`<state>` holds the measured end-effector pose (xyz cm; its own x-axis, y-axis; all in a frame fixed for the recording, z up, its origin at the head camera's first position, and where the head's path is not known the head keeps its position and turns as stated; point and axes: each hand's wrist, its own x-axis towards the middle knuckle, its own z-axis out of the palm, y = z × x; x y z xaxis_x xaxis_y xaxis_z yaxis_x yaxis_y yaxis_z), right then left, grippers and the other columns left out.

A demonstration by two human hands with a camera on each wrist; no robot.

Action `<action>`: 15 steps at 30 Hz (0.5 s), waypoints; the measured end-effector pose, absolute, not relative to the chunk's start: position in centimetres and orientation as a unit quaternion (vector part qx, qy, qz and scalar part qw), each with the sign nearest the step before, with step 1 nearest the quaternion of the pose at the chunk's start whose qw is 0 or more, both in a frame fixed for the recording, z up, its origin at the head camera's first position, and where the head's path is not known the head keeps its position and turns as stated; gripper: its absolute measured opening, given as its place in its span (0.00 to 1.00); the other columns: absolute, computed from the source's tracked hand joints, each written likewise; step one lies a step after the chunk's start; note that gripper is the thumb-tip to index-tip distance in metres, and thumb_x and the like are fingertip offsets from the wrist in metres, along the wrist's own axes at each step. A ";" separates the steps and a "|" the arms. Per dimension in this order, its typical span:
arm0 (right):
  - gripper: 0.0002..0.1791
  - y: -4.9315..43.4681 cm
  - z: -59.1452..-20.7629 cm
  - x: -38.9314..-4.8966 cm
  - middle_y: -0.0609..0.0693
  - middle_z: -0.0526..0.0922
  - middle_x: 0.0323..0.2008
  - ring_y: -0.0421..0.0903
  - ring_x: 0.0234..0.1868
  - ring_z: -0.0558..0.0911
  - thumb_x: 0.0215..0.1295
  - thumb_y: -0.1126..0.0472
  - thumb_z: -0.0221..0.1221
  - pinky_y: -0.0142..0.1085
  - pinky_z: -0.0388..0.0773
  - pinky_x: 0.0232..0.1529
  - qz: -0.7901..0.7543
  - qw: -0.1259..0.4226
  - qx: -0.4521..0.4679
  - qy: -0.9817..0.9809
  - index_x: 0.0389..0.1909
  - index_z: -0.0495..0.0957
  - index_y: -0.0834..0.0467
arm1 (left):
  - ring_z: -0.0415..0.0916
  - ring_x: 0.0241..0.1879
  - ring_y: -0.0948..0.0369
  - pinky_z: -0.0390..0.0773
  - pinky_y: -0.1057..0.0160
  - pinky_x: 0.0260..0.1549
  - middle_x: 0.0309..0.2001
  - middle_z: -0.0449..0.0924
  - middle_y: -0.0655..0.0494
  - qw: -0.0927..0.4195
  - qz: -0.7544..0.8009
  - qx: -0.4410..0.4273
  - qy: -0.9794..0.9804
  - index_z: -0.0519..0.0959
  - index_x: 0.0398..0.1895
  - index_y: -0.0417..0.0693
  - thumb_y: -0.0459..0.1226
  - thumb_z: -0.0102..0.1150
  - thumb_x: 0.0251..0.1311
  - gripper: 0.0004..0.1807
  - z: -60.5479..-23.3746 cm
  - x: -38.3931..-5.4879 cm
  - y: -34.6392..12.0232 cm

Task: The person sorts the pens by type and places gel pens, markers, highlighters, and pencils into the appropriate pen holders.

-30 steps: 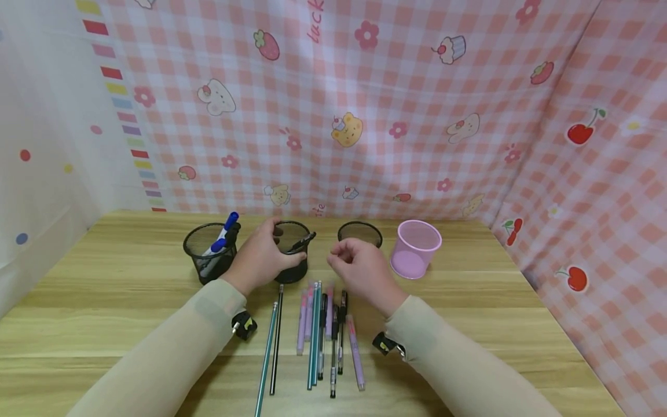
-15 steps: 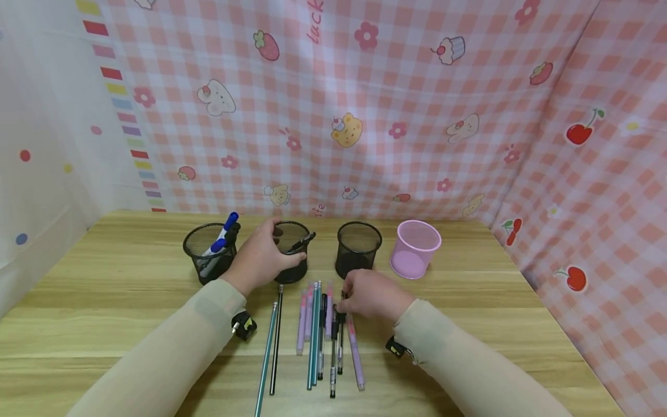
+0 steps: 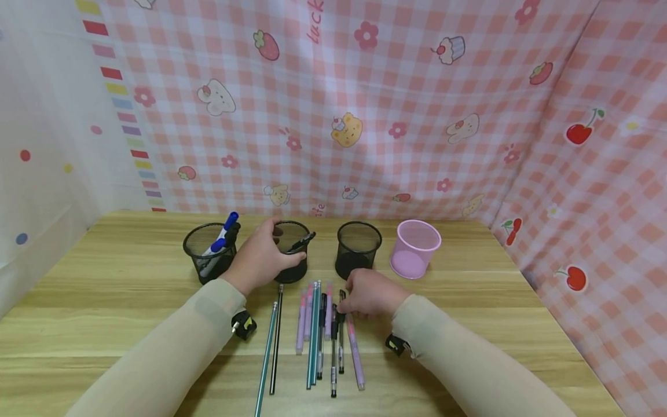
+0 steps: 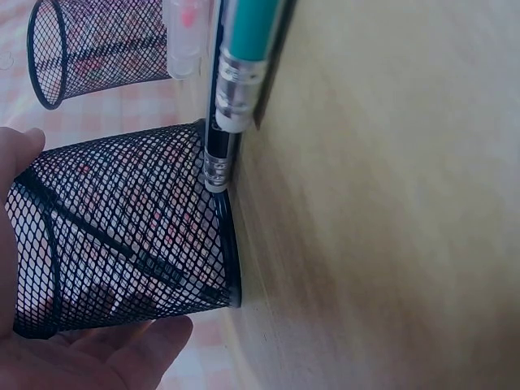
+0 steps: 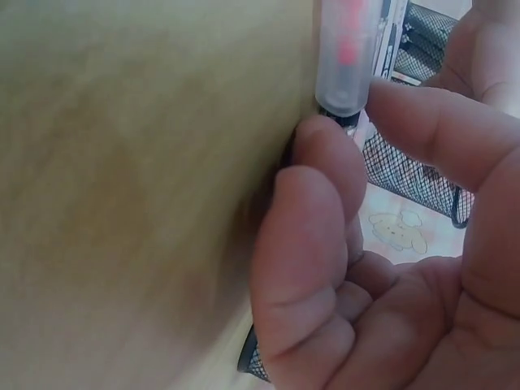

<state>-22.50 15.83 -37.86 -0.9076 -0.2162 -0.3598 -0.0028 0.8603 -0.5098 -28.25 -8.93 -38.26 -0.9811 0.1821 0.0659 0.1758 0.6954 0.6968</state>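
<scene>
My left hand (image 3: pixel 260 252) grips a black mesh pen holder (image 3: pixel 296 272), fingers round its far side and thumb on the near side. One black pen (image 4: pixel 122 242) leans inside that holder, seen through the mesh in the left wrist view. My right hand (image 3: pixel 376 294) is low over the table, thumb and forefinger at the capped end of a black gel pen (image 3: pixel 341 347). In the right wrist view the fingertips (image 5: pixel 329 150) close in on the pen's dark end, mostly hidden behind a clear-capped lilac highlighter (image 5: pixel 348 61). Another gel pen (image 3: pixel 334 359) lies just to its left.
Teal pencils (image 3: pixel 314 341), more lilac highlighters (image 3: pixel 301 324) and a black pencil (image 3: pixel 277 341) lie on the wooden table (image 3: pixel 469 336). A mesh holder with blue-capped markers (image 3: pixel 205 255) stands left; a black holder (image 3: pixel 359 249) and a pink one (image 3: pixel 415 255) stand right.
My right hand has come down from in front of the right black holder to the gel pen's cap end, and two gel pens have shifted slightly. My left hand has stayed on its holder.
</scene>
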 end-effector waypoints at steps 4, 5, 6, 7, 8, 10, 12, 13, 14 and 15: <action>0.15 15.4 -37.7 -22.5 0.49 0.82 0.18 0.43 0.18 0.79 0.60 0.59 0.72 0.33 0.74 0.20 -0.248 0.201 -0.069 0.945 0.40 0.78 0.60 | 0.72 0.70 0.41 0.77 0.39 0.65 0.74 0.69 0.41 0.005 0.379 0.094 0.921 0.54 0.82 0.45 0.62 0.72 0.58 0.58 -38.2 -28.3 -8.9; 0.13 15.3 -37.7 -22.4 0.49 0.82 0.17 0.42 0.17 0.78 0.60 0.59 0.72 0.33 0.73 0.19 -0.246 0.198 -0.073 0.946 0.37 0.78 0.59 | 0.72 0.70 0.41 0.77 0.39 0.65 0.74 0.69 0.41 0.005 0.378 0.094 0.921 0.54 0.82 0.45 0.62 0.72 0.58 0.58 -38.2 -28.2 -8.9; 0.12 15.2 -37.7 -22.4 0.49 0.81 0.16 0.42 0.16 0.77 0.59 0.60 0.72 0.33 0.72 0.19 -0.242 0.196 -0.075 0.947 0.34 0.78 0.58 | 0.72 0.70 0.41 0.77 0.39 0.65 0.74 0.69 0.41 0.005 0.378 0.094 0.921 0.54 0.82 0.46 0.63 0.72 0.58 0.58 -38.2 -28.2 -8.8; 0.11 15.2 -37.8 -22.5 0.48 0.80 0.15 0.42 0.15 0.76 0.59 0.60 0.72 0.32 0.72 0.19 -0.238 0.193 -0.078 0.949 0.31 0.78 0.58 | 0.72 0.70 0.41 0.76 0.39 0.65 0.74 0.69 0.40 0.005 0.377 0.095 0.921 0.54 0.83 0.45 0.63 0.72 0.58 0.58 -38.2 -28.2 -8.9; 0.11 15.1 -37.8 -22.5 0.48 0.80 0.15 0.42 0.15 0.76 0.59 0.60 0.72 0.32 0.71 0.19 -0.237 0.191 -0.079 0.949 0.30 0.78 0.57 | 0.72 0.70 0.41 0.76 0.39 0.65 0.74 0.69 0.40 0.004 0.376 0.095 0.922 0.54 0.82 0.45 0.63 0.72 0.58 0.58 -38.2 -28.2 -8.8; 0.11 14.9 -37.9 -22.5 0.48 0.80 0.16 0.42 0.15 0.77 0.59 0.60 0.72 0.33 0.72 0.19 -0.237 0.188 -0.077 0.950 0.30 0.77 0.57 | 0.72 0.70 0.41 0.76 0.39 0.65 0.74 0.69 0.40 0.004 0.375 0.096 0.922 0.54 0.83 0.45 0.63 0.71 0.58 0.59 -38.2 -28.2 -8.8; 0.12 14.8 -38.0 -22.6 0.48 0.81 0.18 0.42 0.16 0.78 0.59 0.59 0.72 0.33 0.73 0.19 -0.239 0.185 -0.073 0.950 0.32 0.77 0.58 | 0.72 0.70 0.40 0.76 0.39 0.65 0.74 0.69 0.40 0.003 0.375 0.096 0.922 0.54 0.83 0.44 0.63 0.72 0.58 0.59 -38.2 -28.2 -8.9; 0.13 14.8 -38.1 -22.6 0.48 0.81 0.18 0.42 0.17 0.78 0.59 0.59 0.72 0.33 0.73 0.20 -0.240 0.184 -0.071 0.950 0.34 0.76 0.58 | 0.72 0.70 0.40 0.76 0.39 0.66 0.74 0.69 0.40 0.004 0.374 0.097 0.922 0.54 0.83 0.44 0.63 0.71 0.58 0.59 -38.2 -28.2 -8.9; 0.13 14.7 -38.2 -22.6 0.49 0.82 0.19 0.42 0.17 0.78 0.59 0.60 0.72 0.33 0.74 0.20 -0.243 0.183 -0.068 0.950 0.35 0.76 0.58 | 0.72 0.70 0.40 0.76 0.39 0.65 0.74 0.69 0.40 0.003 0.374 0.097 0.922 0.54 0.83 0.44 0.63 0.72 0.58 0.59 -38.2 -28.2 -8.9; 0.13 14.7 -38.2 -22.6 0.49 0.82 0.19 0.42 0.17 0.79 0.59 0.60 0.72 0.33 0.74 0.20 -0.244 0.182 -0.066 0.950 0.36 0.76 0.58 | 0.72 0.70 0.40 0.76 0.39 0.65 0.74 0.69 0.40 0.003 0.375 0.098 0.922 0.54 0.83 0.43 0.63 0.72 0.58 0.59 -38.2 -28.2 -8.9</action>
